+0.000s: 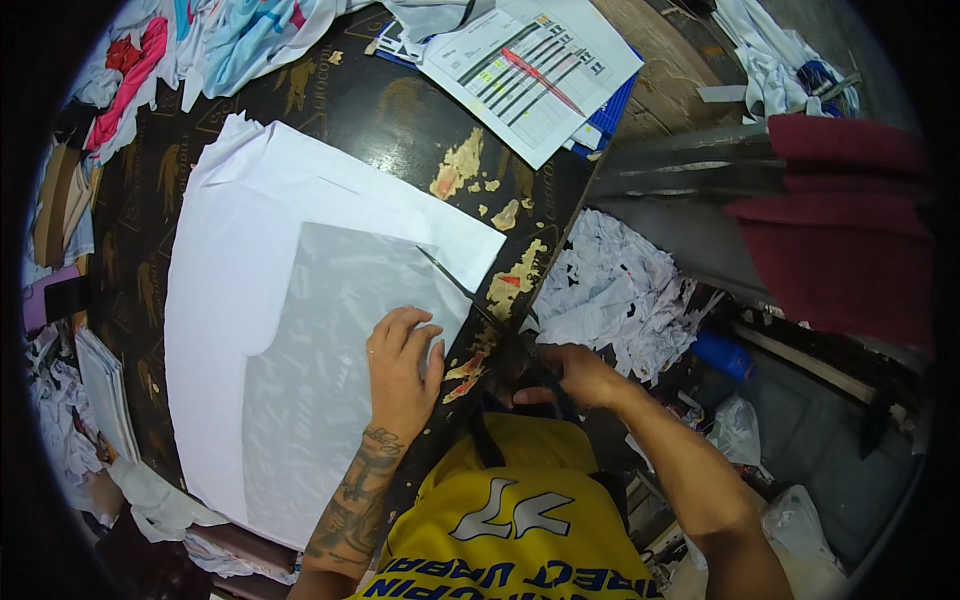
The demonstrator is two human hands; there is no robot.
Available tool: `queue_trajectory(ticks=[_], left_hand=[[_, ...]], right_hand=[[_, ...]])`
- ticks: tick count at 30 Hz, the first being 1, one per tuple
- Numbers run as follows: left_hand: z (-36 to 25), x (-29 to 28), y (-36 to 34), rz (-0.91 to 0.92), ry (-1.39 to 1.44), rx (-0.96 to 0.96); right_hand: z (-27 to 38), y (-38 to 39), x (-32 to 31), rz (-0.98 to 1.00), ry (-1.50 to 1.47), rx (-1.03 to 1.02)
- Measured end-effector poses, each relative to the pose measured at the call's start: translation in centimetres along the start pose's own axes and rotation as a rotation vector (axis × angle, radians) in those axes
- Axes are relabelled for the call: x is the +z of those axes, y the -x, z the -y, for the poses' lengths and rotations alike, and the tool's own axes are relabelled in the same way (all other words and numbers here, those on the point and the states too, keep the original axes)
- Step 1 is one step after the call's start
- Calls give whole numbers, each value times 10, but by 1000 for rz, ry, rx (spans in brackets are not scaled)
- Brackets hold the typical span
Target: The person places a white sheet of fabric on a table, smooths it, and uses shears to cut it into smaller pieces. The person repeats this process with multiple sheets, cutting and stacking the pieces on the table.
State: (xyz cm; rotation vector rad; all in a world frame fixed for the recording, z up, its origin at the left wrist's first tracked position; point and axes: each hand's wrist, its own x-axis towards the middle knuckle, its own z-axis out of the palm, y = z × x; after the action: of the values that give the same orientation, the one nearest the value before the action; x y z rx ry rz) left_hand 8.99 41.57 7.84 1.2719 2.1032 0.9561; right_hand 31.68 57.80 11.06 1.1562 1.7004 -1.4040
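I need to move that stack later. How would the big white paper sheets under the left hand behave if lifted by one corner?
The white paper sheets look thin and wide, so they would probably droop. They are loosely stacked, so they may slide apart. The left hand lies flat on them, perhaps because they shift easily.

White paper sheet (250, 260) overlaid with translucent grey patterned film (330, 370); dark brown worktop (380, 110) printed with gold motifs, chipped yellow; yellow jersey (520, 510), white-and-blue lettering; maroon cloth (850, 220).

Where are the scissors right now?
Centre of the head view: scissors in the right hand, blades over the grey sheet's right edge, beside the left hand.
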Motion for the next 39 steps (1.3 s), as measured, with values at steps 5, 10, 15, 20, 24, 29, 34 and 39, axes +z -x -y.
queue_trajectory(ticks=[5,10,15,20,24,29,34,39], left_hand=[[6,-1,0,4,-11,12],[7,2,0,-46,34,-4],[-1,3,-5,-139,28,-42],[-9,1,-15,-267,-27,-73],[-11,1,-19,-263,-68,-124],[-10,7,-17,-246,-100,-155],[-15,6,-16,-250,-129,-184],[-12,1,-18,-252,-119,-195]], right_hand=[[34,6,16,-49,-120,-36],[41,-1,35,-59,-16,135],[48,11,1,60,-144,97],[61,17,-111,308,97,210],[81,-42,-139,216,459,-167],[99,-67,-131,206,474,-119],[110,-64,-124,154,349,-176],[139,-75,-115,184,490,-133]])
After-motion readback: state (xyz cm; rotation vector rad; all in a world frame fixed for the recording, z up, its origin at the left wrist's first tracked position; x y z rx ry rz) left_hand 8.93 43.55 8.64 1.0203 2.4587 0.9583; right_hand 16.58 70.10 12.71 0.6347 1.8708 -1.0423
